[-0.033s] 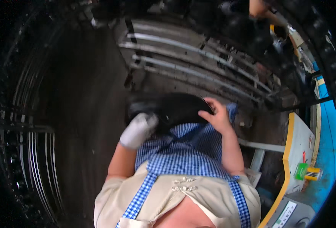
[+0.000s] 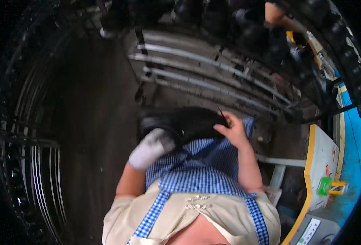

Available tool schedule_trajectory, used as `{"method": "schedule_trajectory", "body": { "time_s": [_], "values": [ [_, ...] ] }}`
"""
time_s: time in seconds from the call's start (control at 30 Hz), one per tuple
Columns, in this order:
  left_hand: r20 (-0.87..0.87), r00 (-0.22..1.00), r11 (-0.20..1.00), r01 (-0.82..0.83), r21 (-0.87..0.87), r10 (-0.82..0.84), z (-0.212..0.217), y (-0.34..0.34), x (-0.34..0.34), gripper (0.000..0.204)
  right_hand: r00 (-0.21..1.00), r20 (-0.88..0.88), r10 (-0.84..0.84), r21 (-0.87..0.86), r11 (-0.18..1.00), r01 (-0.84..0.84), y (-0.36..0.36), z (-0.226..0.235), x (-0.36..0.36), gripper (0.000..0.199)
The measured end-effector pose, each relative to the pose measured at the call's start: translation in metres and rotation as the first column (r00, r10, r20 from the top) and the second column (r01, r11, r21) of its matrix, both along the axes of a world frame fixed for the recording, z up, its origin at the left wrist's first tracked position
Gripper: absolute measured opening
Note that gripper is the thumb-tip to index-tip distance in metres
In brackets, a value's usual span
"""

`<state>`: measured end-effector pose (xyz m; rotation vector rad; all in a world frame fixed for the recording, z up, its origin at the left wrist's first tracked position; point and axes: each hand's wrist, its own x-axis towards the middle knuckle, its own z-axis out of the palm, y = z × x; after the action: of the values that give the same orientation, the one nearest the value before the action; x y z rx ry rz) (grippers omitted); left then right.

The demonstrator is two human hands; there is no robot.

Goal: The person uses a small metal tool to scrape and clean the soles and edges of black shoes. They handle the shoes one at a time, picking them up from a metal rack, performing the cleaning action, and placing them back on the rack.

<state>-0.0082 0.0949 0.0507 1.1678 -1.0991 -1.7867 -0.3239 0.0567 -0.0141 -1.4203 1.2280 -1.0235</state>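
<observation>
Both hands on a black rubber part at waist height.

The gloved left hand (image 2: 151, 149) props the part (image 2: 186, 122) from below while the bare right hand (image 2: 231, 130) clasps its right edge, steadying it against the checked apron (image 2: 205, 171), short of the metal rails (image 2: 213, 77).

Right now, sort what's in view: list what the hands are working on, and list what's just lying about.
In hand:
- black rubbery piece, held against the blue checked apron
- left hand in a white glove, on its left end
- right hand, bare, gripping its right edge

Lying about:
- metal rails ahead
- grey panel with yellow edge
- small green object on it
</observation>
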Motion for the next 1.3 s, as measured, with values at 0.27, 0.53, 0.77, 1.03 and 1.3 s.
{"method": "schedule_trajectory", "body": {
  "time_s": [0.27, 0.53, 0.77, 1.03, 1.3],
  "values": [
    [0.291, 0.811, 0.367, 0.101, -0.925, 0.507, 0.044, -0.003, 0.049, 0.078, 0.975, 0.200, -0.099, 0.223, 0.973, 0.053, -0.018, 0.002, -0.029, 0.048],
    [-0.154, 0.988, 0.678, -0.129, -0.724, 0.023, 0.042, -0.009, 0.045, 0.105, 0.742, 0.637, 0.211, 0.014, 0.959, -0.285, -0.018, 0.055, -0.002, 0.063],
    [-0.642, 0.448, 0.318, -0.894, -0.316, 0.623, 0.068, -0.024, 0.087, 0.053, 0.712, 0.661, 0.237, -0.086, 0.967, -0.241, -0.007, 0.045, -0.021, 0.074],
    [-0.518, 0.400, -0.080, -0.729, -0.679, 0.756, 0.153, -0.143, 0.146, 0.049, 0.737, 0.645, 0.200, -0.008, 0.967, -0.256, 0.011, 0.009, -0.041, 0.053],
    [-0.459, 0.478, 0.072, -0.747, -0.661, 0.749, 0.240, -0.243, 0.068, 0.083, 0.808, 0.586, 0.055, 0.018, 0.997, -0.081, 0.031, 0.009, -0.061, 0.037]
  ]
}}
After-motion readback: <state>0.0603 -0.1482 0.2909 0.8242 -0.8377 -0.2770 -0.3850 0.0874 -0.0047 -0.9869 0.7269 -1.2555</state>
